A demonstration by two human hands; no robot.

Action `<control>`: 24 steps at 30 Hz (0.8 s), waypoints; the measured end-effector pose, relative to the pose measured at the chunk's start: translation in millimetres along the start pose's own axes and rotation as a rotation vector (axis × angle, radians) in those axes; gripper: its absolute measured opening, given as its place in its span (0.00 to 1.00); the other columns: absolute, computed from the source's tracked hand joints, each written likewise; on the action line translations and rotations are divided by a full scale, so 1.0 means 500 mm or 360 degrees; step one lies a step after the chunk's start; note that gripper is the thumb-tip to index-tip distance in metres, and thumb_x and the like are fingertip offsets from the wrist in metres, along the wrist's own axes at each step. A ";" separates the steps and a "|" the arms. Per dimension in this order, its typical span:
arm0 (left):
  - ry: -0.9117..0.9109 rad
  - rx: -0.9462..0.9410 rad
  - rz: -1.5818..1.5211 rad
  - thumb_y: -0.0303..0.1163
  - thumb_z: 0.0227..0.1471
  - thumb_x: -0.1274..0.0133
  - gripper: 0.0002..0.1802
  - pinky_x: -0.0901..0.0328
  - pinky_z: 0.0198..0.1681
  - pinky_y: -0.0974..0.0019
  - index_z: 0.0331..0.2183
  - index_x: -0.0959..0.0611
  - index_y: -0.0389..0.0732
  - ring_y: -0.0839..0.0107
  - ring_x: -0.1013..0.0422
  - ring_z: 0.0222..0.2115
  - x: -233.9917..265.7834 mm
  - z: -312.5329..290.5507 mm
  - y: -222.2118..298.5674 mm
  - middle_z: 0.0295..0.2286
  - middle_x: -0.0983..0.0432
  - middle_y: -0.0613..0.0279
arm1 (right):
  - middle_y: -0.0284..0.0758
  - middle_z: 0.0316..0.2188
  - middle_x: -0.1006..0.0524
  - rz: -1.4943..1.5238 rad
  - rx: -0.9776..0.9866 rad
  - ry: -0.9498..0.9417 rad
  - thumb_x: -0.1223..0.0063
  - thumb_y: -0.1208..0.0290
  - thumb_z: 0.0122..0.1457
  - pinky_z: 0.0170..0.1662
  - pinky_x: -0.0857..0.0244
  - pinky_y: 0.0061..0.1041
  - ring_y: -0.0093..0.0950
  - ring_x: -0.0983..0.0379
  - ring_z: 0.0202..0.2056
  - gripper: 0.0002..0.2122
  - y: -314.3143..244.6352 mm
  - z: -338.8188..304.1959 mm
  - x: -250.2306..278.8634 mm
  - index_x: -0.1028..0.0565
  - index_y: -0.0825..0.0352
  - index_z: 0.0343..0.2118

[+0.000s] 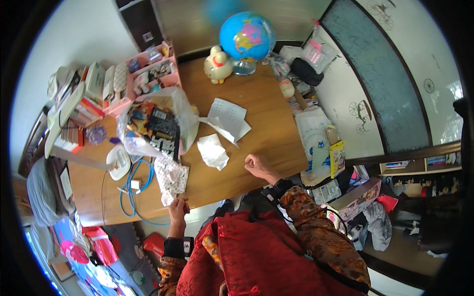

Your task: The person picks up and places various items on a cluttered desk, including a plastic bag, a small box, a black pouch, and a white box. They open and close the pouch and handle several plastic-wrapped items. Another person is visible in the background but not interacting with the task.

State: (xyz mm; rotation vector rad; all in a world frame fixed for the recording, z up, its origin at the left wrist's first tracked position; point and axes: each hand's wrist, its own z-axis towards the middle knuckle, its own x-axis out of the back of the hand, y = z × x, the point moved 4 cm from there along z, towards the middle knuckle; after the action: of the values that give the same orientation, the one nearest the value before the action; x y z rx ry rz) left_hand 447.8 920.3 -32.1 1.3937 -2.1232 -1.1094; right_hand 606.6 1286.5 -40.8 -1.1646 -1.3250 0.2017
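Note:
At the table's front edge, my left hand (178,209) is closed with its fingers pinched at the lower end of a white dotted cloth (171,176). The cloth lies on the wooden table and reaches its edge. My right hand (261,167) rests on the table near the front edge, fingers curled in, with nothing visible in it. Between the hands and farther back lies a crumpled white tissue (213,151). Behind it is a creased sheet of paper (228,120) with writing. A clear plastic bag (189,116) holding dark printed packages stands just beyond the cloth.
A coiled blue cable (129,190) and a white oval box (118,163) lie left of the cloth. A globe (247,37) and a cream animal figure (217,65) stand at the back. Pink organizers (133,93) and books (86,111) line the left side. Bags (313,133) crowd the right.

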 end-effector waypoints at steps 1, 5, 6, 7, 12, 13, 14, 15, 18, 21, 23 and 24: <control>-0.0095 0.0043 -0.0002 0.31 0.57 0.52 0.09 0.39 0.18 0.73 0.33 0.22 0.35 0.76 0.36 0.14 -0.010 0.002 0.001 0.17 0.30 0.64 | 0.37 0.24 0.22 -0.0020 -0.0015 0.0007 0.40 0.65 0.50 0.33 0.31 0.31 0.34 0.24 0.28 0.11 0.005 0.004 -0.002 0.24 0.66 0.33; -0.0094 0.0168 0.0190 0.41 0.60 0.54 0.17 0.37 0.21 0.73 0.30 0.22 0.37 0.74 0.31 0.17 -0.044 0.015 -0.005 0.17 0.29 0.63 | 0.38 0.26 0.21 0.0055 -0.0031 -0.0079 0.41 0.64 0.52 0.34 0.31 0.31 0.34 0.24 0.30 0.12 0.018 0.025 -0.006 0.24 0.67 0.35; -0.0055 0.0211 0.0272 0.44 0.61 0.56 0.19 0.37 0.23 0.74 0.31 0.22 0.38 0.74 0.30 0.20 -0.052 0.018 -0.009 0.19 0.26 0.63 | 0.39 0.27 0.21 0.0121 -0.0097 -0.0108 0.42 0.64 0.52 0.35 0.31 0.31 0.34 0.24 0.30 0.12 0.025 0.028 -0.003 0.24 0.67 0.36; -0.0069 0.0200 0.0311 0.44 0.60 0.55 0.18 0.37 0.24 0.74 0.31 0.22 0.38 0.74 0.29 0.21 -0.063 0.022 -0.011 0.21 0.26 0.63 | 0.39 0.28 0.21 0.0179 -0.0204 -0.0153 0.42 0.64 0.53 0.35 0.30 0.31 0.34 0.23 0.31 0.13 0.036 0.030 0.000 0.24 0.67 0.37; -0.0082 0.0244 0.0376 0.36 0.57 0.51 0.12 0.40 0.23 0.75 0.34 0.23 0.37 0.77 0.33 0.21 -0.114 0.040 -0.026 0.23 0.26 0.64 | 0.37 0.28 0.22 0.0362 -0.0126 -0.0019 0.45 0.67 0.56 0.35 0.31 0.28 0.30 0.25 0.31 0.11 0.098 0.058 0.083 0.24 0.66 0.40; -0.0051 0.0291 0.0388 0.35 0.56 0.50 0.11 0.41 0.23 0.75 0.35 0.23 0.37 0.78 0.34 0.20 -0.120 0.043 -0.028 0.23 0.26 0.64 | 0.33 0.27 0.23 0.0501 -0.0081 0.0041 0.45 0.70 0.57 0.32 0.32 0.24 0.23 0.26 0.28 0.10 0.118 0.068 0.112 0.24 0.66 0.41; -0.0110 0.0285 0.0367 0.32 0.54 0.50 0.09 0.42 0.22 0.75 0.35 0.24 0.36 0.79 0.36 0.19 -0.127 0.044 -0.024 0.22 0.28 0.64 | 0.29 0.25 0.25 0.0639 -0.0270 0.0085 0.48 0.75 0.59 0.28 0.34 0.20 0.18 0.29 0.25 0.07 0.148 0.083 0.137 0.24 0.67 0.40; -0.0056 0.0293 0.0394 0.31 0.54 0.50 0.09 0.42 0.22 0.75 0.35 0.24 0.36 0.79 0.37 0.19 -0.135 0.047 -0.021 0.22 0.28 0.64 | 0.29 0.25 0.25 0.0848 -0.0335 0.0108 0.50 0.78 0.59 0.27 0.34 0.19 0.18 0.30 0.24 0.07 0.174 0.104 0.168 0.25 0.67 0.40; 0.0106 0.0384 0.0508 0.32 0.54 0.51 0.10 0.40 0.24 0.74 0.36 0.23 0.36 0.78 0.34 0.21 -0.161 0.040 -0.018 0.23 0.27 0.64 | 0.31 0.26 0.24 0.0871 -0.0300 0.0399 0.51 0.79 0.59 0.28 0.32 0.24 0.20 0.28 0.25 0.08 0.255 0.162 0.296 0.26 0.67 0.41; 0.0242 0.0405 0.0615 0.35 0.54 0.51 0.14 0.36 0.29 0.72 0.39 0.23 0.36 0.76 0.30 0.26 -0.197 0.024 -0.011 0.27 0.25 0.63 | 0.35 0.33 0.23 0.0243 -0.0313 0.0719 0.51 0.73 0.60 0.37 0.31 0.31 0.30 0.26 0.31 0.09 0.318 0.269 0.412 0.26 0.66 0.44; 0.0284 0.0431 0.0584 0.36 0.54 0.51 0.16 0.35 0.33 0.70 0.42 0.23 0.36 0.74 0.28 0.30 -0.220 0.006 -0.010 0.29 0.23 0.61 | 0.41 0.37 0.23 0.0011 -0.0303 0.0871 0.48 0.68 0.58 0.41 0.31 0.42 0.41 0.26 0.39 0.13 0.347 0.355 0.470 0.28 0.65 0.46; 0.0312 0.0446 0.0572 0.37 0.54 0.51 0.17 0.34 0.35 0.69 0.43 0.23 0.36 0.72 0.27 0.32 -0.230 -0.006 -0.012 0.31 0.23 0.61 | 0.43 0.40 0.25 -0.0051 -0.0341 0.0849 0.46 0.69 0.58 0.43 0.32 0.42 0.42 0.27 0.42 0.15 0.359 0.405 0.491 0.30 0.65 0.47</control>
State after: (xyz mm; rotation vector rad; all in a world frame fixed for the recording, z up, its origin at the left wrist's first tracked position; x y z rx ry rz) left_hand 504.3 1020.0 -21.8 1.1118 -2.3233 -0.5335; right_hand 603.2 1651.7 -54.9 -1.2639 -0.9034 -0.2676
